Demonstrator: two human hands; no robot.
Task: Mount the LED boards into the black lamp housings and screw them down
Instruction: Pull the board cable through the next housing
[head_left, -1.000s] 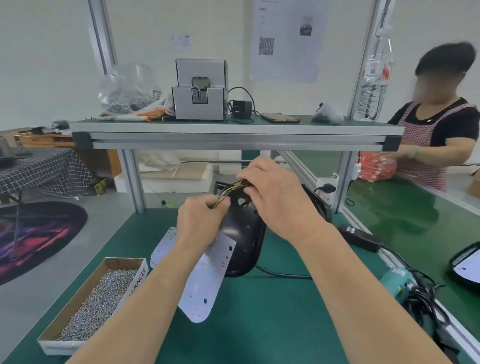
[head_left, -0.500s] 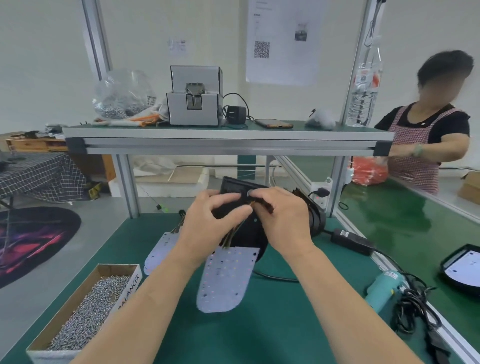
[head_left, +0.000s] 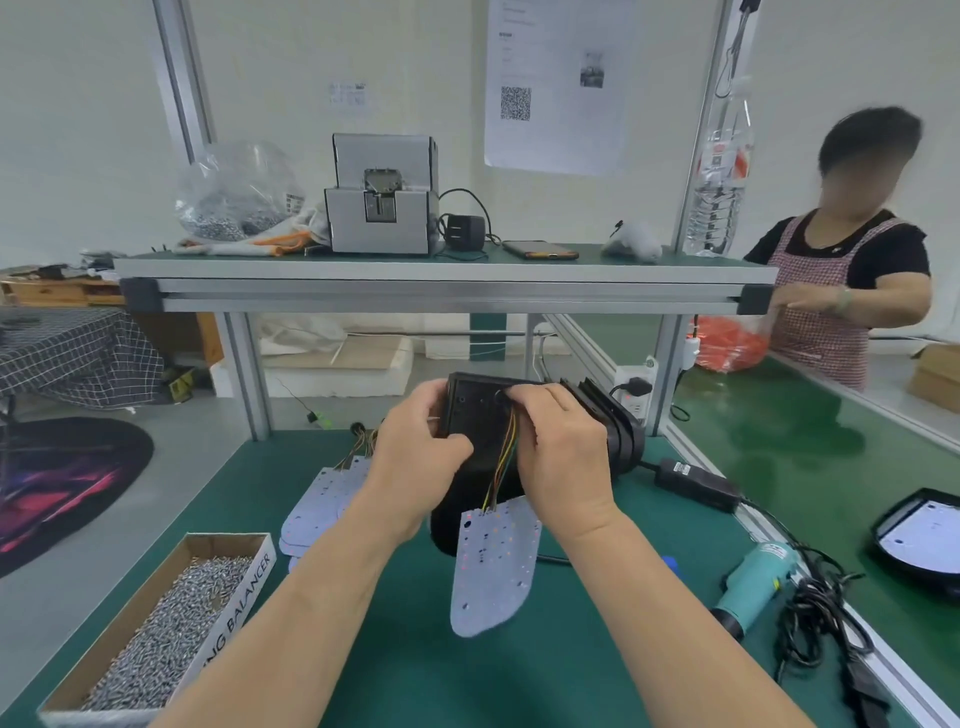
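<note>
LED board (head_left: 491, 566) looks light but fragile, hanging on its wires (head_left: 503, 457), best held by edges; left hand (head_left: 415, 462) grips housing (head_left: 467, 410), right hand (head_left: 563, 457) pinches wires

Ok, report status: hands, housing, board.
Left hand grips black housing; right hand holds wires at its top. LED board hangs from wires, not seated. Nothing in the way.
</note>
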